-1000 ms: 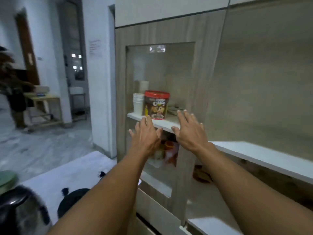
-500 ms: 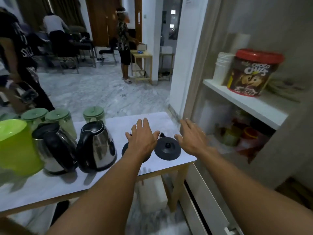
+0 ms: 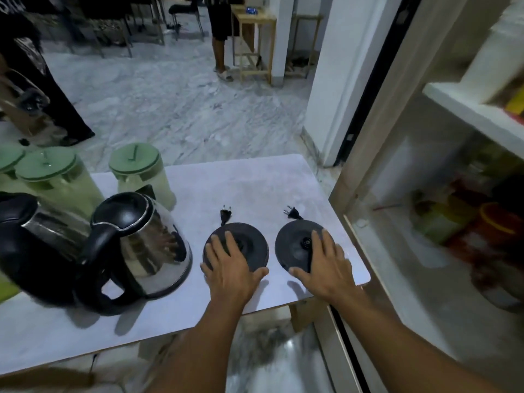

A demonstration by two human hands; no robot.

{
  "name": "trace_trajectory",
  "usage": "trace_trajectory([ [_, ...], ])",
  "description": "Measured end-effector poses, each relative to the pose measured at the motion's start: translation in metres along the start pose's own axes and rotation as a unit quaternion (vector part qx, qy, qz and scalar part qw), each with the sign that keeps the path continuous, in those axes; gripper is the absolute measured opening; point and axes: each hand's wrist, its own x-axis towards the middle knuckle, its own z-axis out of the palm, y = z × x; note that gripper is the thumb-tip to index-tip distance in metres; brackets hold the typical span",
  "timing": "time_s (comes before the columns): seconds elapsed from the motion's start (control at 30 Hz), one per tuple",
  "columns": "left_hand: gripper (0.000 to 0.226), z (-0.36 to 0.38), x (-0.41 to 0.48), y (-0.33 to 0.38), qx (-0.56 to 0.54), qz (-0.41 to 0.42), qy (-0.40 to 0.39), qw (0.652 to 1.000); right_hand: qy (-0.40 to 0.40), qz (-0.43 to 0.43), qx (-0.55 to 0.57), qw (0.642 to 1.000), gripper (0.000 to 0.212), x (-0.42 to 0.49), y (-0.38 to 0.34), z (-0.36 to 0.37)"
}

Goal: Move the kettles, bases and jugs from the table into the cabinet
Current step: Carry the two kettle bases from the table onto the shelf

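Cabinet shelf contents (image 3: 453,222) motion-blurred, left kettle (image 3: 25,236) cut by frame edge, left base (image 3: 241,248) half under hand

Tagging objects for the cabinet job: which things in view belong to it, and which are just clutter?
Job items:
- two black bases, one under left hand at, one under right hand at
- steel kettles
- green-lidded jugs
- table
- cabinet

Lying about:
- cabinet's shelf contents, blurred
- wooden stand in the background
- bystanders

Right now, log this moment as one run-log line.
left hand: on left base | right hand: on right base | kettles, jugs: on table
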Motion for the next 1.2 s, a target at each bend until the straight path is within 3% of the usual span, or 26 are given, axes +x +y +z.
trace_trajectory([
  [0.17,0.14,0.033,0.026,-0.013,-0.016,-0.043,-0.022,0.999,-0.046,0.042,0.008,0.998,0.132,0.039,0.003,0.032],
  [0.23,0.139,0.042,0.031,-0.018,-0.016,-0.057,-0.021,0.998,-0.032,0.045,0.003,0.998,0.13,0.047,0.002,0.044],
  [0.43,0.129,0.06,0.029,-0.022,-0.05,-0.078,0.045,0.995,0.124,0.034,0.063,0.99,0.128,0.05,0.015,0.073],
  [0.63,0.112,0.06,0.03,-0.015,-0.098,-0.093,0.11,0.985,0.112,0.061,0.072,0.989,0.117,0.055,0.013,0.074],
  [0.8,0.105,0.05,0.031,-0.003,-0.096,-0.108,0.107,0.984,0.128,0.046,0.113,0.984,0.112,0.05,0.01,0.068],
  [1.03,0.101,0.004,0.027,0.014,-0.11,-0.061,0.144,0.981,0.156,0.06,0.132,0.977,0.109,0.031,-0.007,0.028],
  [1.2,0.105,-0.06,0.032,0.024,-0.12,0.03,0.142,0.982,0.222,0.089,0.137,0.961,0.112,0.004,-0.028,-0.026],
])
